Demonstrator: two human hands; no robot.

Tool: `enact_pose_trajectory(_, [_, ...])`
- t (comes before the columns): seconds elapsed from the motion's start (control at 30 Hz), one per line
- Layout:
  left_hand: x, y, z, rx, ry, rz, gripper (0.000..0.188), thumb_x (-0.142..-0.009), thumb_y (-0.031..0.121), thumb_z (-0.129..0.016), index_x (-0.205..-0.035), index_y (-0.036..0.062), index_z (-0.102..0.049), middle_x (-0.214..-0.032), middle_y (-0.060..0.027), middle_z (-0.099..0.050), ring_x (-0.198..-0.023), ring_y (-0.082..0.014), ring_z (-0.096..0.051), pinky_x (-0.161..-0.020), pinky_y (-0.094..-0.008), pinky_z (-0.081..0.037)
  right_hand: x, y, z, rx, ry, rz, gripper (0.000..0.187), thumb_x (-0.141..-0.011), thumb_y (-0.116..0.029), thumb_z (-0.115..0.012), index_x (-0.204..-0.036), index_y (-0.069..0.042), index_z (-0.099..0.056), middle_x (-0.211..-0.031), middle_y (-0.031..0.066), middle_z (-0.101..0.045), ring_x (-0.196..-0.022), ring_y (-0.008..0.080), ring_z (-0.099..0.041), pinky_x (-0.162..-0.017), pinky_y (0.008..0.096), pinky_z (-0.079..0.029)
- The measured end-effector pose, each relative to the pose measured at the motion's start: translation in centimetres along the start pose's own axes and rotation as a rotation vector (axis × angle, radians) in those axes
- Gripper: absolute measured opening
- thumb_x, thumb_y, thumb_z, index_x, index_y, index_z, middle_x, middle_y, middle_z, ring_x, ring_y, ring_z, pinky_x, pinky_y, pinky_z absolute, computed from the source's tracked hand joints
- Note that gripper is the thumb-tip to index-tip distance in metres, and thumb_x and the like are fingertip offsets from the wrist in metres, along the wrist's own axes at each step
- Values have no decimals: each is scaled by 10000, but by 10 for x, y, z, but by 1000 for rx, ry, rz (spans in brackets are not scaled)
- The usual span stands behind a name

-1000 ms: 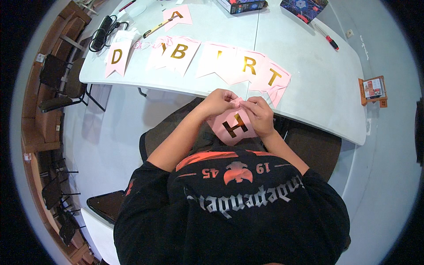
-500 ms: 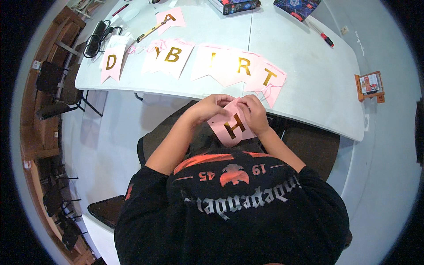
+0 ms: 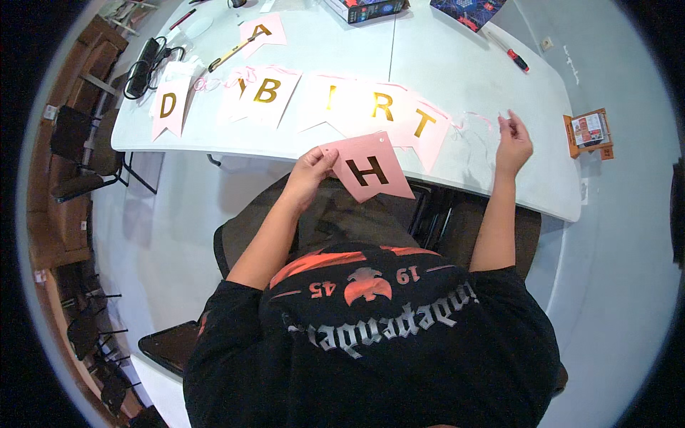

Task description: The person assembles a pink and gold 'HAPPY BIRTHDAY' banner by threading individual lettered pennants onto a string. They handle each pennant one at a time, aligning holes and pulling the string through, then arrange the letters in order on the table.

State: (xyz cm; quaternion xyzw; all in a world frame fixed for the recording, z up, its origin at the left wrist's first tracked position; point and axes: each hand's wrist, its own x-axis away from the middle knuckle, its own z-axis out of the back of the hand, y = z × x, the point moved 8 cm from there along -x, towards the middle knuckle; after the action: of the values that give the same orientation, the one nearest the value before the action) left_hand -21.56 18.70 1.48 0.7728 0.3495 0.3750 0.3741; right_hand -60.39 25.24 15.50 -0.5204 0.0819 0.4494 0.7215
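My left hand (image 3: 308, 178) grips a pink swallow-tailed pennant card (image 3: 394, 180) by its upper left corner, just off the table's near edge. The card carries one gold letter, and small holes show at its top corners. To the right, my raised right hand (image 3: 514, 146) pinches the end of a thin pink ribbon (image 3: 474, 117). That ribbon runs left to a row of lettered pink pennants (image 3: 430, 146) on the table. A separate pink pennant (image 3: 168, 123) lies at the left end, beside a loose heap of ribbon (image 3: 242, 74).
The white table (image 3: 492, 182) holds a yellow cutter (image 3: 232, 54) near another pennant (image 3: 275, 30), a black adapter with cable (image 3: 145, 65), a red-handled screwdriver (image 3: 515, 58) and dark blue boxes (image 3: 374, 8). An orange holder (image 3: 589, 133) stands beyond the right edge.
Both hands were together on the pennant card. Now the right hand has moved off to the right, drawing out the ribbon, while the left keeps the card, which has turned more upright.
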Motion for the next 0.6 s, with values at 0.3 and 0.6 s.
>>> enact_pose_trajectory(0.3, [6, 40, -40, -103, -33, -103, 181, -908, 204, -553, -1001, 49, -562, -840, 10, -601, -714, -54, -552, -644, -196, -439, 8, -58, -25, -613, -337, -300, 189, -792, 0, -642, -976, 40, -624, -807, 98, -639, -689, 141, -622, -631, 257, -516])
enact_pose_trajectory(0.6, [0, 44, -86, -79, -123, -26, 218, -914, 198, -548, -1014, 17, -615, -834, 5, -614, -707, -46, -539, -611, -190, -426, 102, -131, -101, -862, -938, -316, 211, -783, 4, -648, -977, 16, -566, -805, 69, -619, -721, 127, -597, -640, 251, -497])
